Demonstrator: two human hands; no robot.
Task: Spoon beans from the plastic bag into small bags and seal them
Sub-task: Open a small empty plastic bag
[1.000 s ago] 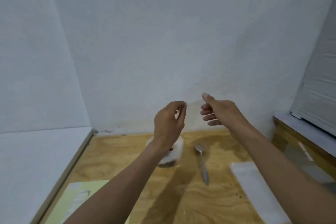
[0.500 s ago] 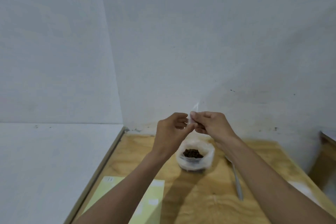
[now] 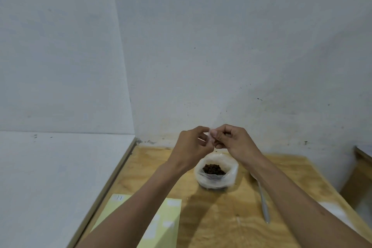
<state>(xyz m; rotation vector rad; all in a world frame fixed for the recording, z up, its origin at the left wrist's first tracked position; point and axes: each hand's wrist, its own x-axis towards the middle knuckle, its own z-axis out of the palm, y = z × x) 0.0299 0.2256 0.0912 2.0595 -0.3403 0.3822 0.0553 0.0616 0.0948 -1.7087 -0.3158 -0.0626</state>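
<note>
Pinching small bag upright, spoon lengthwise

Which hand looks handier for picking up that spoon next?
The right hand, probably: the spoon lies beneath its forearm, right of the bag of beans. Both hands now pinch a small bag.

Bare plywood table between bean bag, spoon and yellow sheet.

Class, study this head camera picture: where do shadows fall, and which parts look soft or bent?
Head view: arm shadows fall on the table beneath the forearms; the small bag between the left hand and right hand is faint and blurred; the wall corner bows from wide-angle distortion.
</note>
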